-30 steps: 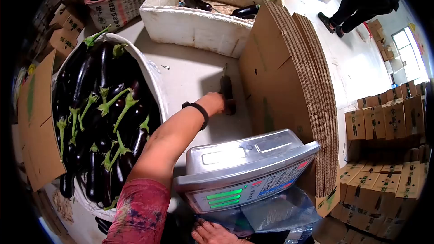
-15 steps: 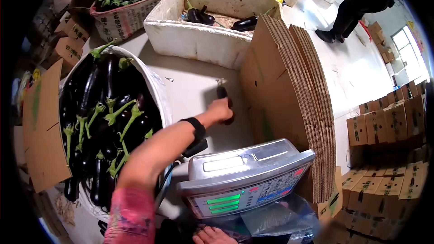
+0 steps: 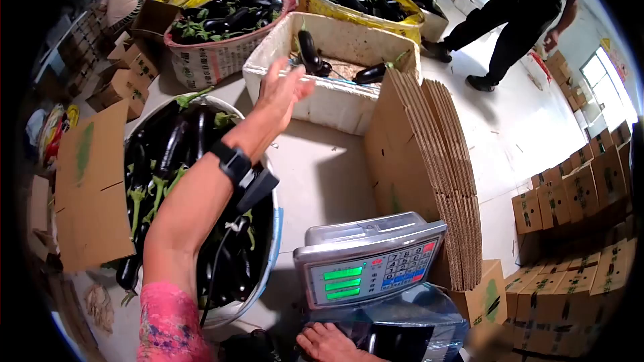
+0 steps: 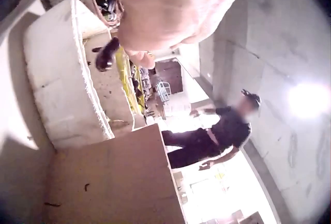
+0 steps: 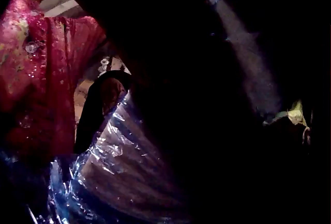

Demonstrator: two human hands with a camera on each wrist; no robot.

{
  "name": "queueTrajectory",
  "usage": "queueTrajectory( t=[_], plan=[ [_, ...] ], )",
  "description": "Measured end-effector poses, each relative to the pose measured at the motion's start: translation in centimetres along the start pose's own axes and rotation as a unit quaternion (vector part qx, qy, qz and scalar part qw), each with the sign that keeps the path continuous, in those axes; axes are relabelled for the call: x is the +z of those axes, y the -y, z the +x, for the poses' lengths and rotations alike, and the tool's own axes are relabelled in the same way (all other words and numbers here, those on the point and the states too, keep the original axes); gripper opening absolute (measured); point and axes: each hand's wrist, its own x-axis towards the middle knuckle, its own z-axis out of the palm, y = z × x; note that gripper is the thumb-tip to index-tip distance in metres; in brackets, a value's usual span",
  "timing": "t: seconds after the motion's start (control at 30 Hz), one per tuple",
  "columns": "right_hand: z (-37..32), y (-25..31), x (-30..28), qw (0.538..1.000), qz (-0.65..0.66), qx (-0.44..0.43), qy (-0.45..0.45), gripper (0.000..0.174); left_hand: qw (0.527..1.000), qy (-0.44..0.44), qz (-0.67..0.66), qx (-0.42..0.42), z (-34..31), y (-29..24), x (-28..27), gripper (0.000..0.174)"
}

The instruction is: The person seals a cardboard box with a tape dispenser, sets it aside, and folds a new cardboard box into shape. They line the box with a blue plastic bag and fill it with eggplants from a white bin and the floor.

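Note:
My left hand point(image 3: 282, 90), fingers loosely extended and holding nothing, is raised by the near left side of a white foam box point(image 3: 322, 104). Just beyond the fingertips, inside the box's outline, an eggplant point(image 3: 308, 52) stands steeply tilted, stem up. Another eggplant point(image 3: 370, 74) lies at the box's right end. In the left wrist view, a dark eggplant point(image 4: 107, 54) shows at the box opening below the hand. My right hand point(image 3: 329, 343) rests on clear bluish plastic point(image 3: 402, 315) in front of a scale point(image 3: 369, 261) with lit green displays; the right wrist view is mostly dark.
A white-rimmed basket point(image 3: 272, 255) full of eggplants stands at left beside a cardboard flap point(image 3: 94, 188). Flattened cartons point(image 3: 429, 181) stand upright right of the foam box. More filled sacks point(image 3: 194, 67) are behind it. A person point(image 3: 510, 20) stands at back right; stacked cartons point(image 3: 570, 188) line the right.
My left hand has risen from the floor beside the cartons to the foam box and let go of the eggplant it held. The right hand has stayed on the plastic. The view has tilted up.

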Motion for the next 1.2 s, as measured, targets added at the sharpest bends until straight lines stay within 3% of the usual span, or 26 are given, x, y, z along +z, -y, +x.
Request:
queueTrajectory(
  t=[0.1, 0.17, 0.3, 0.43, 0.47, 0.5, 0.57, 0.6, 0.63, 0.73, 0.83, 0.87, 0.97, 1.03, 1.1, 1.17, 1.2],
  plan=[
    [0.3, 0.5, -0.3, 1.0, -0.011, 0.005, -0.007, 0.024, 0.994, 0.085, 0.048, -0.047, -6.6, -3.3, -3.9, 0.049],
    [0.4, 0.0, 0.0, 0.992, -0.017, 0.011, 0.121, 0.031, 0.989, 0.112, 0.062, -0.079, -12.3, -5.7, -6.7, 0.038],
    [0.8, 0.5, -0.7, 0.998, -0.035, 0.001, 0.054, 0.029, 0.964, 0.167, 0.142, -0.152, -25.3, -10.1, -13.6, 0.034],
    [0.6, 0.6, 0.5, 0.996, -0.081, 0.0, 0.022, 0.013, 0.891, 0.237, 0.178, -0.343, -38.6, -11.9, -23.8, 0.03],
    [0.7, 0.7, 0.4, 0.994, -0.103, -0.014, 0.019, 0.016, 0.888, 0.192, 0.149, -0.391, -42.0, -11.4, -27.2, 0.029],
    [1.0, 0.8, 0.1, 0.993, -0.092, 0.017, 0.072, 0.025, 0.882, 0.149, 0.122, -0.43, -45.8, -10.8, -30.8, 0.029],
    [1.2, 0.5, 0.6, 0.997, -0.071, 0.0, 0.014, 0.04, 0.88, -0.026, 0.125, -0.457, -52.5, -9.7, -36.7, 0.03],
    [1.1, 1.2, 1.6, 0.997, -0.07, -0.019, 0.021, 0.034, 0.873, -0.106, 0.174, -0.443, -55.6, -9.0, -39.6, 0.031],
    [1.3, 1.2, 0.3, 0.998, -0.065, 0.017, -0.005, 0.027, 0.857, -0.184, 0.223, -0.427, -59.1, -8.5, -42.1, 0.031],
    [1.4, 1.5, -0.1, 0.999, -0.026, 0.012, -0.035, 0.019, 0.818, -0.291, 0.266, -0.419, -68.3, -3.7, -49.5, 0.04],
    [1.0, 3.4, -2.0, 0.998, 0.027, 0.052, -0.039, 0.019, 0.753, -0.376, 0.462, -0.28, -76.8, 5.9, -56.9, 0.046],
    [0.6, 4.4, -3.2, 0.995, 0.017, 0.083, -0.044, 0.019, 0.788, -0.451, 0.332, -0.255, -77.0, 6.9, -56.4, 0.05],
    [-2.0, 5.7, -5.4, 0.974, 0.049, 0.205, -0.079, 0.021, 0.819, -0.423, 0.337, -0.191, -76.6, 12.0, -57.3, 0.062],
    [-3.4, 7.7, -6.6, 0.95, 0.1, 0.274, -0.115, 0.021, 0.787, -0.399, 0.434, -0.184, -73.4, 10.8, -52.8, 0.078],
    [-3.9, 10.8, -7.7, 0.944, 0.069, 0.296, -0.126, 0.021, 0.671, -0.445, 0.529, -0.269, -73.8, 14.3, -53.9, 0.086],
    [-4.6, 13.4, -7.7, 0.966, 0.049, 0.2, -0.157, 0.019, 0.634, -0.508, 0.506, -0.29, -71.5, 13.7, -51.3, 0.089],
    [-4.9, 15.5, -7.7, 0.965, 0.08, 0.211, -0.136, 0.015, 0.64, -0.499, 0.526, -0.255, -71.7, 14.0, -51.1, 0.075]
  ],
)
